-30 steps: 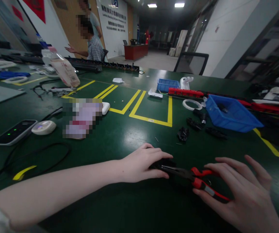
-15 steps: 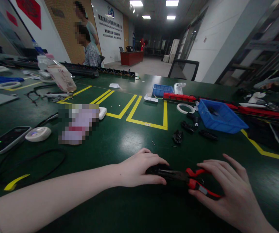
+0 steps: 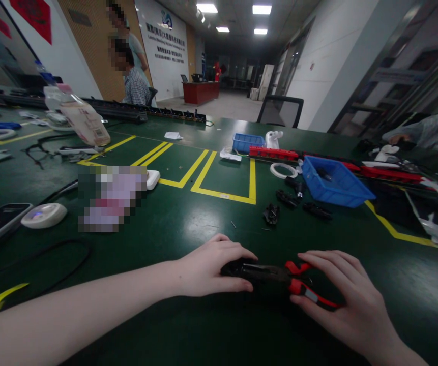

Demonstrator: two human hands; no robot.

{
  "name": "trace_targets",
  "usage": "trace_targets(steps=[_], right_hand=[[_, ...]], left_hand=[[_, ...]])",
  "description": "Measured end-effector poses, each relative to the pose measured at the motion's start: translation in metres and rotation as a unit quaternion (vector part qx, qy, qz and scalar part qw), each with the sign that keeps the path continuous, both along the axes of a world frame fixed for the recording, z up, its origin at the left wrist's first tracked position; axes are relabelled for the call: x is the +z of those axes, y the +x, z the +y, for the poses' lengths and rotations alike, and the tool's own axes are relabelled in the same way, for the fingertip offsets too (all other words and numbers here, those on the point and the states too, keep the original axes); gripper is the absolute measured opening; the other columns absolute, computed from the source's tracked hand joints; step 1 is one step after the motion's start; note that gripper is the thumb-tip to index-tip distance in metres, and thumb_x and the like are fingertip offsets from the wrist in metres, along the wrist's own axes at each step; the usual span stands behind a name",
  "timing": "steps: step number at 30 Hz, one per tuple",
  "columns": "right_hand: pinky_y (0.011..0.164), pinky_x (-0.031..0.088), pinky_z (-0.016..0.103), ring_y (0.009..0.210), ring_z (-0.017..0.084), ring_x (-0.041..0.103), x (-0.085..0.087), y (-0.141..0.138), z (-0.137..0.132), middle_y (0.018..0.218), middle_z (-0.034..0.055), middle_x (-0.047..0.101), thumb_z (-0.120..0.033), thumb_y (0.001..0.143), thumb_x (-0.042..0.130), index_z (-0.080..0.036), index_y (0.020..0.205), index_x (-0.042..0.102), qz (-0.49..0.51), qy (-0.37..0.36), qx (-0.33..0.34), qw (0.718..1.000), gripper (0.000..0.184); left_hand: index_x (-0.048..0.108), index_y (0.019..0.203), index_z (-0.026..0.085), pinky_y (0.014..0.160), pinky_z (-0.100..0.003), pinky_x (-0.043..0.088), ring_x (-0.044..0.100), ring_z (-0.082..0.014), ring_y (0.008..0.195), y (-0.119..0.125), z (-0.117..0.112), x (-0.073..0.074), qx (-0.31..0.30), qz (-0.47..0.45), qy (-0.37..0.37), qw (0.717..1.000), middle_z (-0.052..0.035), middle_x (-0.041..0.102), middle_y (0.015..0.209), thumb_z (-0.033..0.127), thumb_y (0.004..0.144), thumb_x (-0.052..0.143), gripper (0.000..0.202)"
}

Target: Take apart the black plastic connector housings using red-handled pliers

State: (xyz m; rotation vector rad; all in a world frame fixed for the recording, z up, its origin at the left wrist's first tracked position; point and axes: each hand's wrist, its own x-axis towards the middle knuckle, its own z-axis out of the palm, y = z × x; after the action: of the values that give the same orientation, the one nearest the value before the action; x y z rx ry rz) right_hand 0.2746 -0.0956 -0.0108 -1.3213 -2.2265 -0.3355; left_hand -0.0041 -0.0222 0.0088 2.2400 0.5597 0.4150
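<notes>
While we are looking down across the green counter point(image 3: 188, 218), it is filling most of the lower view, and yellow tape is marking out boxes on it. Beyond its far edge, a mesh-backed chair point(image 3: 280, 111) is standing, and a seated person point(image 3: 136, 87) in a checked shirt is showing farther off to the left. Next in size, a blue bin point(image 3: 339, 185) is sitting toward the right; a smaller blue basket point(image 3: 248, 141) is standing farther back, to its left. On the left side, a pink-capped bottle point(image 3: 83, 122) is standing well apart from our hands.

With our left hand point(image 3: 216, 269) we are keeping a grip clamped on a black part point(image 3: 232, 268), fingers over it and thumb under. With our right hand point(image 3: 348, 290) we are holding red-handled pliers point(image 3: 297, 286), this grip closing around the parted handles. The pliers are lying between our hands, low in front of us, their dark nose pointing left at the black part; dark against dark is preventing us from telling whether the jaws are biting.

A white ring point(image 3: 283, 170) and several black pieces point(image 3: 271, 214) are lying near the bin, and two thin metal pins point(image 3: 233, 224) are resting just beyond our hands.
</notes>
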Motion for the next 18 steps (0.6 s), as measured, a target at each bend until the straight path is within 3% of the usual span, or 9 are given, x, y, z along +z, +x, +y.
trace_targets(steps=[18], right_hand=[[0.078, 0.046, 0.041, 0.086, 0.024, 0.063, 0.0048, -0.0065, -0.0010, 0.095, 0.0086, 0.068, -0.043, 0.075, 0.067, -0.019, 0.109, 0.055, -0.009, -0.003, 0.025, 1.000, 0.044]], left_hand=[[0.054, 0.120, 0.019, 0.095, -0.032, 0.031, 0.059, -0.0165, 0.097, 0.0003, 0.0010, -0.0033, -0.004, 0.003, 0.004, 1.000, -0.0012, 0.065, 0.108, 0.036, 0.085, 0.066, 0.041]])
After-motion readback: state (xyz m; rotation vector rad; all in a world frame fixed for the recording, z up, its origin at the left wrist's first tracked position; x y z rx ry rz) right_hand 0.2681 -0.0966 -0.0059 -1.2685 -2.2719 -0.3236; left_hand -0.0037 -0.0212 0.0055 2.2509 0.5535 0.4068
